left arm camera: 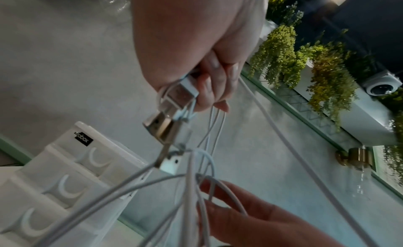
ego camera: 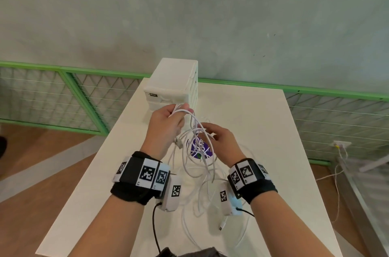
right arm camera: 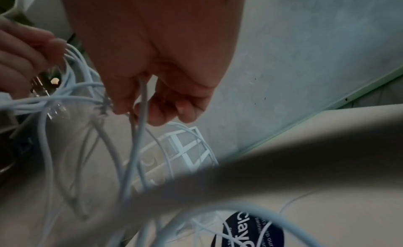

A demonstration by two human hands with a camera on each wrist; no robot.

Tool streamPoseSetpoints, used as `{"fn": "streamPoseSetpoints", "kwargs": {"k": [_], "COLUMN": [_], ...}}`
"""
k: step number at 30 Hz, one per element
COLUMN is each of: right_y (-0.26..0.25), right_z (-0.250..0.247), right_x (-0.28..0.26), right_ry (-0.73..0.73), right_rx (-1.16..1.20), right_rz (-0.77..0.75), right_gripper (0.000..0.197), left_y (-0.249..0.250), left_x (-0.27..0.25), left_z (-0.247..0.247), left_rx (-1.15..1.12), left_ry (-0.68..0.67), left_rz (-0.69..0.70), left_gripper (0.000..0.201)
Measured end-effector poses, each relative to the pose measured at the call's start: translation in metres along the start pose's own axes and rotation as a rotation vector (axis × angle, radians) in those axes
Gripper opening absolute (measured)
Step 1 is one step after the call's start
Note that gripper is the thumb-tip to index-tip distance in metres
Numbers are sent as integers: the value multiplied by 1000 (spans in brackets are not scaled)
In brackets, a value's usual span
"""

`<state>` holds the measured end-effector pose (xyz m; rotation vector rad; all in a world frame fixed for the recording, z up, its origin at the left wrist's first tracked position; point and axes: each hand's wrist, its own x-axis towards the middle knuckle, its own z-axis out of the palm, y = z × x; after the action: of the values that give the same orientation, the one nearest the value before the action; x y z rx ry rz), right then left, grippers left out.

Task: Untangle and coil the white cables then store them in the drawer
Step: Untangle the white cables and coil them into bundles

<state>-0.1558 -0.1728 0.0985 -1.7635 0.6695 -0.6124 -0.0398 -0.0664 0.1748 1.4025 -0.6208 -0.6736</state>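
White cables [ego camera: 197,151], thin and tangled, hang above the white desk [ego camera: 263,130] before the drawer unit [ego camera: 174,82], left hand [ego camera: 166,124] gripping loops, right hand [ego camera: 221,141] pinching strands; grey wall behind.

A café-like or shared indoor space: bare grey concrete wall [ego camera: 210,15] across the top, green-framed wire-mesh railing [ego camera: 69,92] at mid-left, wood floor [ego camera: 42,151] lower left, trailing potted plants [left arm camera: 283,55] upper right, a ceiling-mounted dome camera [left arm camera: 381,86] beside them.
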Motion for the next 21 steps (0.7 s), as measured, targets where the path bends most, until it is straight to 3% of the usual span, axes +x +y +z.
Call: {"fn": "streamPoseSetpoints", "kwargs": {"k": [8,16,19,21], "right_y": [20,52,53,45], "right_z": [-36,-71,-74,-75], "right_x": [-2,-7,-6,-7], "right_ry": [153,409,371,244], "right_rx": [-52,-11,-100,-179], "right_rz": [107,382,395,359], "right_gripper": [17,14,17,41], "left_y": [6,0,-1,2], "left_x": [9,7,7,9], "left_z": [-27,-28,-26,-25], "left_rx": [-119,-149,-157,-130], "left_ry": [214,215,209,190], "left_rz": [33,33,38,56], "left_gripper": [24,25,23,24]}}
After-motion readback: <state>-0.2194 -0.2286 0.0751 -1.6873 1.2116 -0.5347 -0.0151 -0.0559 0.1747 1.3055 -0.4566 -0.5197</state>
